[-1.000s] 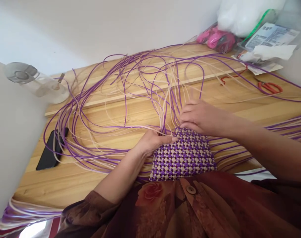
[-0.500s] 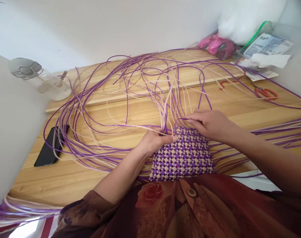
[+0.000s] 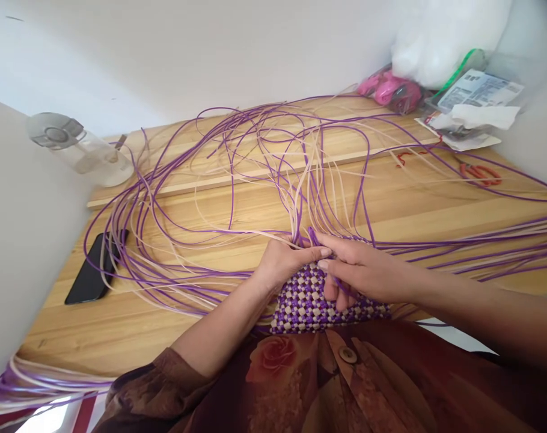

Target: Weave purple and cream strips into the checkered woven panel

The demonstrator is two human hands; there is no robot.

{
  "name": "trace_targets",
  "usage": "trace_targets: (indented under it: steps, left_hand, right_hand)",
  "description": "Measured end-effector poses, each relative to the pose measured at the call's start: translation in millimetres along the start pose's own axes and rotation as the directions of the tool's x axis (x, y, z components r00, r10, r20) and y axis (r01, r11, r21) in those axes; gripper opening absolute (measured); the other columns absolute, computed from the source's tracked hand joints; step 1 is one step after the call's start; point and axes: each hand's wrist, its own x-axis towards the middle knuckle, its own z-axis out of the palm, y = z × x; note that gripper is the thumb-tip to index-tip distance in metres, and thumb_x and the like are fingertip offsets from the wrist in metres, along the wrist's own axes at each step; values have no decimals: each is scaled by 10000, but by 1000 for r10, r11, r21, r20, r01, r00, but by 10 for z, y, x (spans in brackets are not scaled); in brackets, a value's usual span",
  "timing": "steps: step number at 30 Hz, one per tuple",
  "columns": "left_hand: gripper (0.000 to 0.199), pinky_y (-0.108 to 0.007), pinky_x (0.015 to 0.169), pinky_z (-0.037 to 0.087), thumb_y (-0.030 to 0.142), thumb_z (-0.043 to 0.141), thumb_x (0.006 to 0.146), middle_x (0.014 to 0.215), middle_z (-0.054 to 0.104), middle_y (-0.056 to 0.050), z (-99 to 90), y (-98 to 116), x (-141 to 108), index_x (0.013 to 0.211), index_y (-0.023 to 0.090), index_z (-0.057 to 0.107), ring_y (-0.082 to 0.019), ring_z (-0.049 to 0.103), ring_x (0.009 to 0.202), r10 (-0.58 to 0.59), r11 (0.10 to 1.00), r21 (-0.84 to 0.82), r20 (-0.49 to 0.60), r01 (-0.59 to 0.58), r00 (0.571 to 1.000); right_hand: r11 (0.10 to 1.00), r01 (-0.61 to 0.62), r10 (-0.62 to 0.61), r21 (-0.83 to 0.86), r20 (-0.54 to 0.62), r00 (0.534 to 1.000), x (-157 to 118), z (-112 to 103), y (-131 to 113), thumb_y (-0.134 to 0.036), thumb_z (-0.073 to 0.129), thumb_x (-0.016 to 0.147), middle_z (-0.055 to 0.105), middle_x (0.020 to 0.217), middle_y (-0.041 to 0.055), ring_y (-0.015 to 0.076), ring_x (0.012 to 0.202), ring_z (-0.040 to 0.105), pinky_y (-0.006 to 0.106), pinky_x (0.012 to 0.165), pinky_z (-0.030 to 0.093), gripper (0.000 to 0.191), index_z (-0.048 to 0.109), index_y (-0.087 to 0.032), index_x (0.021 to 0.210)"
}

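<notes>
Your right hand [image 3: 368, 276] has come down from the loose purple strands [image 3: 300, 180] onto the woven mat [image 3: 300, 304] at the worktop [image 3: 165, 313] edge, fingers pinching a strand beside your closed left hand [image 3: 285, 261].

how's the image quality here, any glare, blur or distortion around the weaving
Head view: even daylight, soft shadows; the white bag at top right is blown out. Wide-lens bending curves the table edge. The woven panel, left hand and right hand are fairly sharp; the scissors look soft.
</notes>
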Motion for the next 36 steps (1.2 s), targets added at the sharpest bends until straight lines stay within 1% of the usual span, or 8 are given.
trace_targets:
  steps: [3, 8, 11, 18, 26, 30, 33, 36]
  left_hand:
    - [281, -260, 632, 433, 393, 795, 661, 710, 671, -17, 1, 10, -1, 753, 148, 694, -134, 569, 640, -9, 999, 53, -11, 9, 1000]
    - [327, -261, 615, 419, 409, 814, 630, 723, 683, -35, 4, 29, -6, 772, 140, 696, -140, 563, 634, -22, 989, 142, -59, 31, 998]
    - [355, -259, 606, 405, 447, 817, 619, 694, 657, -24, 9, 22, 0, 730, 144, 669, -128, 537, 613, -4, 986, 165, -69, 16, 998]
    - [376, -244, 550, 346, 456, 818, 598, 594, 564, 36, 14, 30, -3, 674, 170, 587, -101, 463, 553, 33, 946, 323, -158, 20, 987]
    - [434, -254, 577, 363, 538, 794, 604, 626, 584, 24, 16, 47, -16, 687, 173, 576, -113, 493, 578, 72, 903, 430, -179, 13, 981]
    - [428, -244, 565, 348, 528, 787, 620, 615, 555, 36, -1, 34, -3, 668, 176, 549, -100, 457, 566, 68, 912, 411, -159, 3, 985]
    - [409, -243, 555, 340, 531, 763, 653, 619, 553, 29, -39, 6, 15, 680, 170, 573, -101, 452, 564, 24, 929, 370, -101, 15, 995]
    - [395, -248, 552, 337, 542, 719, 704, 636, 569, 11, -82, -26, 33, 684, 164, 607, -112, 475, 576, -22, 937, 348, -10, 24, 1000]
  right_hand:
    - [998, 16, -14, -64, 28, 1000, -14, -49, -38, -327, 434, 954, 692, 729, 28, 164, 570, 663, 245, 513, 512, 699, 72, -228, 1544]
    - [831, 197, -305, -521, -129, 943, 107, -409, -118, -317, 526, 874, 721, 815, 31, 169, 722, 658, 279, 674, 479, 297, 702, -202, 1084]
    - [805, 291, -394, -517, -100, 914, 266, -550, -139, -259, 526, 836, 734, 914, 7, 171, 857, 657, 278, 791, 453, 236, 738, -199, 919]
    - [631, 371, -402, -682, 121, 908, 457, -634, -181, -237, 529, 806, 703, 752, -1, 134, 713, 614, 244, 673, 389, 225, 742, -167, 824]
    - [737, 333, -296, -587, 163, 941, 578, -682, -238, -211, 570, 697, 522, 556, -38, 81, 525, 444, 223, 512, 294, 95, 643, -151, 691]
    - [968, 159, -160, -194, 11, 987, 617, -600, -138, -233, 568, 679, 441, 540, -43, 71, 479, 362, 221, 456, 252, 75, 545, -162, 679]
    - [980, 139, -143, 142, 19, 990, 541, -678, -68, -297, 566, 728, 434, 595, -36, 76, 509, 388, 225, 459, 278, 153, 489, -170, 689]
    - [969, 219, -201, 111, -153, 968, 248, -1041, -66, -302, 445, 853, 490, 693, -22, 71, 592, 463, 254, 541, 326, 206, 491, -156, 716]
